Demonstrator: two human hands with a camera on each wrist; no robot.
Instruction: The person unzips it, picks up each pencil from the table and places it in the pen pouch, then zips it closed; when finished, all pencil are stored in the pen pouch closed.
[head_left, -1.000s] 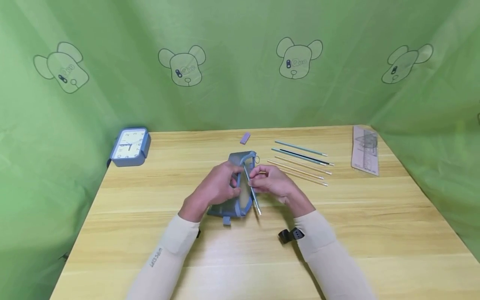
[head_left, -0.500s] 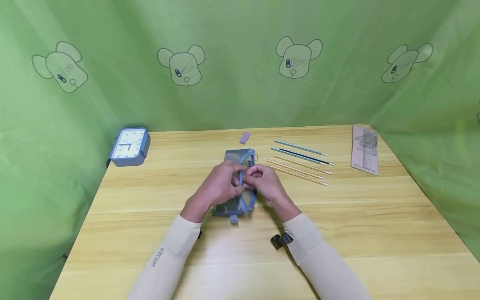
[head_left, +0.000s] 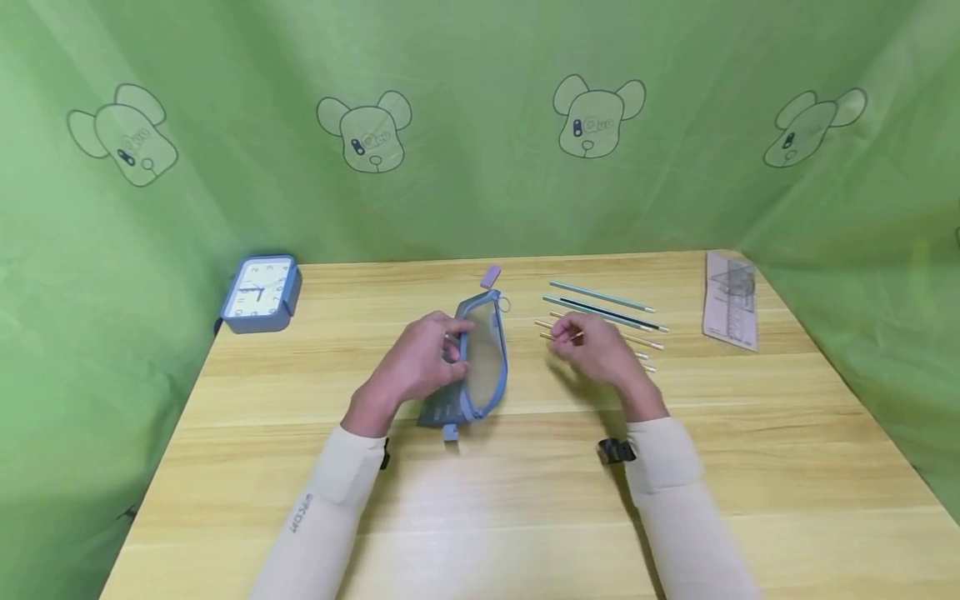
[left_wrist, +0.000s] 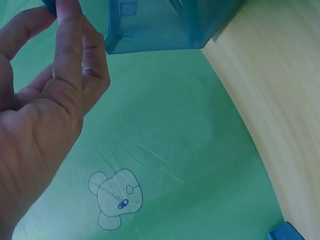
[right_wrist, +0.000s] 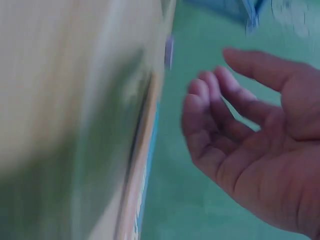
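Open pouch (head_left: 484, 362) between the two hands: see-through gray-blue mesh, brighter blue edging (head_left: 506, 360), mouth gaping rightward. The left hand (head_left: 420, 358) pinches the edging at the pouch's left, fingers clamped on it. The right hand (head_left: 600, 352), right of the pouch above the pencils (head_left: 611, 315), curls loosely, grasping nothing. Unzipping appears complete; six pencils remain outside; contents cannot be made out.

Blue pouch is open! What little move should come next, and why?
I'd probably lower the right hand and pinch one of the yellow pencils. It looks empty, with its fingertips near their ends, and the left hand already holds the blue pouch with its mouth open.
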